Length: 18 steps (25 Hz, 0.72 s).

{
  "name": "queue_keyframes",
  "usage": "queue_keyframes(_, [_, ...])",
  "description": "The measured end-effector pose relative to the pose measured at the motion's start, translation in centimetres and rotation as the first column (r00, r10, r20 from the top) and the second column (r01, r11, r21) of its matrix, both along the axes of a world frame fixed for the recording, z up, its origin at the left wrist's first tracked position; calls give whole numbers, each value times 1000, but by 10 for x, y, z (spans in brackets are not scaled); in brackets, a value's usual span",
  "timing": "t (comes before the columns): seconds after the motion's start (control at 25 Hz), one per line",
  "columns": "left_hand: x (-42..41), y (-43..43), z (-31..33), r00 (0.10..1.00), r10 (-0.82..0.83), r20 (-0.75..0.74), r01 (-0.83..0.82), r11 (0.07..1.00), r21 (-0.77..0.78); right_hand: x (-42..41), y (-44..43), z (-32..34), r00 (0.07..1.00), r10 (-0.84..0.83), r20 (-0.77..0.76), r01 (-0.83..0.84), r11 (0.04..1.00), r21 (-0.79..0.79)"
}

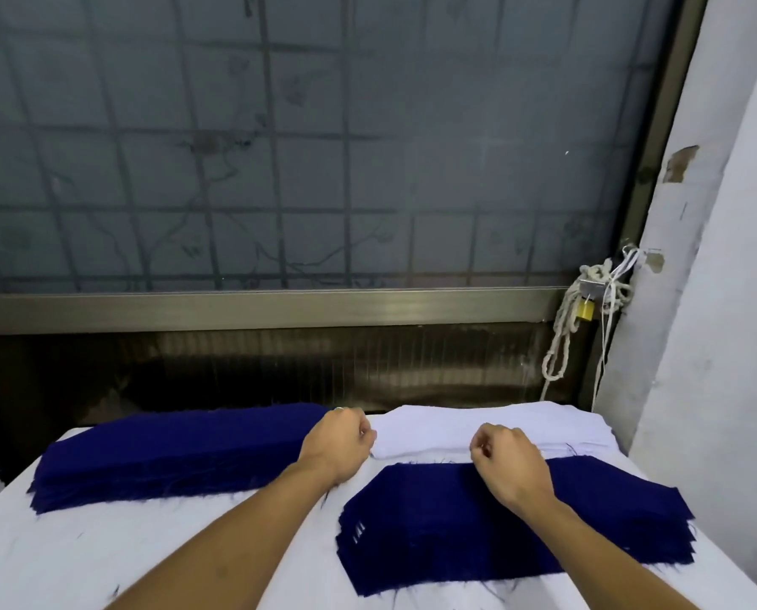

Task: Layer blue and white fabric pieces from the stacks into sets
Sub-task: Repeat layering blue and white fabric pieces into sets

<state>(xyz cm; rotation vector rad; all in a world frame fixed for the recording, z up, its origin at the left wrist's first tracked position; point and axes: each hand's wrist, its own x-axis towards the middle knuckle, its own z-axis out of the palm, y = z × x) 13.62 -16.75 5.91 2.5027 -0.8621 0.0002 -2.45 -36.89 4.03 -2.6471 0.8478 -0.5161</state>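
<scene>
A stack of dark blue fabric pieces (169,451) lies at the back left of the white table (103,552). A stack of white pieces (477,427) lies at the back right. In front of it sits a layered pile (447,534) with a blue piece on top. My left hand (339,442) has its fingers curled at the left end of the white stack's near edge. My right hand (508,460) has its fingers curled at the same edge, further right. Whether the fingers pinch a white piece is hidden.
Behind the table runs a metal sill under a frosted window with a grille (279,169). A white rope and a yellow padlock (585,308) hang at the back right. A white wall (711,345) stands close on the right.
</scene>
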Motion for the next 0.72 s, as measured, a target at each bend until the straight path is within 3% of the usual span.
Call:
queue_keyframes(0.2, [23, -63, -16, 998, -65, 22, 65, 997, 30, 51, -24, -10, 999, 35, -29, -36, 998, -42])
queue_keyframes(0.44, [33, -104, -34, 997, 49, -67, -36, 983, 182, 79, -38, -26, 997, 54, -48, -58, 993, -102])
queue_keyframes(0.6, [37, -107, -35, 992, 9, -127, 11, 987, 161, 83, -45, -36, 998, 45, -45, -50, 992, -112])
queue_keyframes(0.72, [36, -99, -30, 993, -98, -64, 104, 989, 104, 87, -48, -41, 999, 37, -29, -40, 994, -98])
